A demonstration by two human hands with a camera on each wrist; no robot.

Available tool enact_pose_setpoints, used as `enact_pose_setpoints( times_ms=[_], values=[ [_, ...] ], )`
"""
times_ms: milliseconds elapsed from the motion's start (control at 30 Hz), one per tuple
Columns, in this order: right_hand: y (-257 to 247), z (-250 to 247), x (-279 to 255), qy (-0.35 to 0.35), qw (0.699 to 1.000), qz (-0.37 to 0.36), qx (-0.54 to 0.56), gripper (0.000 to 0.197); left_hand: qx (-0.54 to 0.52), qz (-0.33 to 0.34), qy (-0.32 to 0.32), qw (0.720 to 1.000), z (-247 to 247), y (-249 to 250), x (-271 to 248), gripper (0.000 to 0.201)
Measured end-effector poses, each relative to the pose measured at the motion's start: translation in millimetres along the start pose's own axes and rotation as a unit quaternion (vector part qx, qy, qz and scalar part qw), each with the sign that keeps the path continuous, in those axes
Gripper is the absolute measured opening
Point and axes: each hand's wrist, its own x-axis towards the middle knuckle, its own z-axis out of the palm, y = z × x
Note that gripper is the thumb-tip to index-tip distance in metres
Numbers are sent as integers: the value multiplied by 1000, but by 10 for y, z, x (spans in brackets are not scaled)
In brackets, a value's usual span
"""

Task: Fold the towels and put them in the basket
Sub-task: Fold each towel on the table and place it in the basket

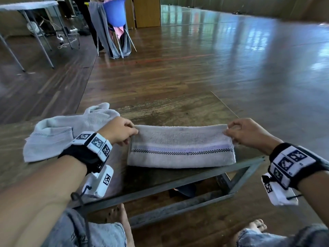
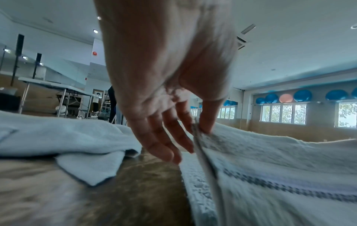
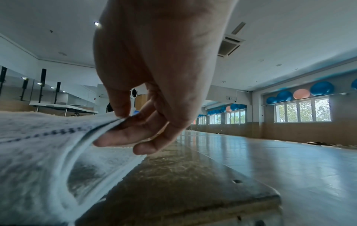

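Note:
A grey towel (image 1: 179,139) with a lilac and checkered stripe lies folded lengthwise on the low wooden table (image 1: 178,111). My left hand (image 1: 121,131) pinches its far left corner (image 2: 197,130) between thumb and forefinger. My right hand (image 1: 243,131) pinches the far right corner (image 3: 117,119) the same way, lifting the top layer off the layer beneath. A pale blue towel (image 1: 58,134) lies crumpled at the table's left, behind my left wrist. No basket shows on the table.
A blue tub (image 1: 114,11) sits on a chair draped with grey cloth at the back left. A folding table (image 1: 26,6) stands further left. The table's metal frame (image 1: 178,182) and my knees are below its near edge. Wood floor stretches away to the right.

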Motion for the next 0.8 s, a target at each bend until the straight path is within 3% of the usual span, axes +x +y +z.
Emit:
enact_pose_setpoints(
  times_ms=[100,233,400,600,800],
  values=[
    [14,83,291,41,998,17,-32,12,-3,3,52,999,108,4,235,13],
    [91,245,511,91,990,28,-105,11,42,-11,55,998,237,-15,447,14],
    [140,360,598,76,983,50,-157,12,96,-22,59,993,308,-5,501,14],
    [63,365,584,86,982,68,-155,7,91,-10,73,993,291,-10,501,3],
    [-31,408,526,69,978,80,-182,9,109,5,52,993,300,-22,506,5]
  ],
)
